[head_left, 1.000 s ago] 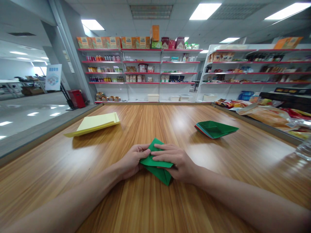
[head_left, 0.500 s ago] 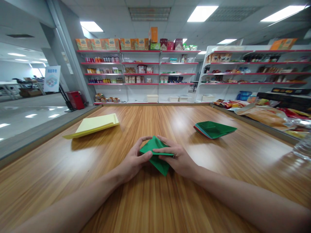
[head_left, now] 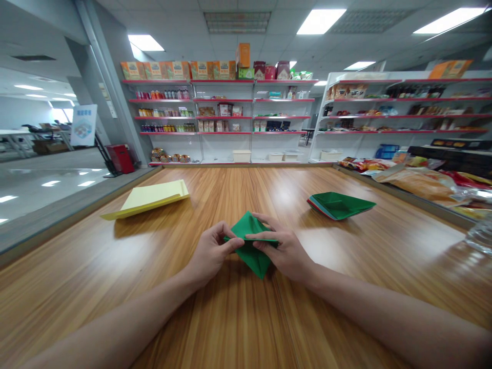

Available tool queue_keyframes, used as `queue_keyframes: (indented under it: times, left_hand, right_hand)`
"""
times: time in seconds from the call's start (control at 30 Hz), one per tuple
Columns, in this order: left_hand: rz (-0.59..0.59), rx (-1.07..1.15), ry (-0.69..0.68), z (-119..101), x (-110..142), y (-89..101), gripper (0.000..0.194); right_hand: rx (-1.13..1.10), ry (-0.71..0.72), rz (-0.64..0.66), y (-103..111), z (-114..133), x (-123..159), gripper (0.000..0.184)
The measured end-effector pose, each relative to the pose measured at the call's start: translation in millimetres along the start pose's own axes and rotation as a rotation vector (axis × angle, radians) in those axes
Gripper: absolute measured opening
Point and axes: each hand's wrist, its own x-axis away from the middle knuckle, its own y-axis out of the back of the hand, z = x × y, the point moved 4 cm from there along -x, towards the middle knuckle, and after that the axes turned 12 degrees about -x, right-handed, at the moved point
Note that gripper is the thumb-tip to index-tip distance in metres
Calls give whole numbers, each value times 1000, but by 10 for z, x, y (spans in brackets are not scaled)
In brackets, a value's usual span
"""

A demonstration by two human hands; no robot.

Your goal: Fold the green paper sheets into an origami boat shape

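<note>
A folded sheet of green paper (head_left: pixel 251 259) is held up between both hands, just above the wooden table (head_left: pixel 246 328). My left hand (head_left: pixel 212 251) pinches its left corner between thumb and fingers. On the opposite side, my right hand (head_left: pixel 286 248) grips the paper, its index finger lying across the top and its thumb below. One flap points away from me and another points down toward me. Parts of the folds are hidden under the right fingers.
Pale yellow paper (head_left: pixel 154 197) with raised edges lies at the left. A stack of coloured paper (head_left: pixel 340 205), green on top, is at the right. Snack packets (head_left: pixel 423 184) and a clear plastic item (head_left: pixel 480 237) are along the right edge. Stocked shelves (head_left: pixel 225 117) stand beyond the table.
My left fingers have drawn in from the paper's far edge to a pinch at its left corner. The upper flap has shifted slightly right and opened wider. My right hand keeps its grip.
</note>
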Motion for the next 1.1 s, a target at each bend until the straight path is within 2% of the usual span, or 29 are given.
queue_keyframes:
  times: [0.17, 0.33, 0.53, 0.77, 0.9, 1.0, 1.1]
  left_hand:
    - [51, -57, -22, -28, 6, -6, 29]
    - [-34, -164, -52, -44, 3, 32, 29]
    - [34, -22, 2, -55, 22, -26, 27]
    - [-47, -25, -10, -45, 21, -20, 30]
    - [-40, -26, -22, -39, 27, -10, 33]
    - [-22, -106, -31, -16, 16, 5, 28]
    - [-30, -371, -103, -5, 9, 18, 25]
  right_hand:
    - [-16, 21, -17, 4, 11, -1, 18]
    - [14, 32, -3, -5, 32, 9, 17]
    - [-1, 18, -42, 5, 34, -5, 17]
    - [11, 5, -38, 3, 23, -6, 16]
    - [35, -26, -49, 19, -18, -14, 16]
    - [57, -51, -54, 34, -87, -9, 18]
    - [86, -27, -26, 37, -120, 8, 20]
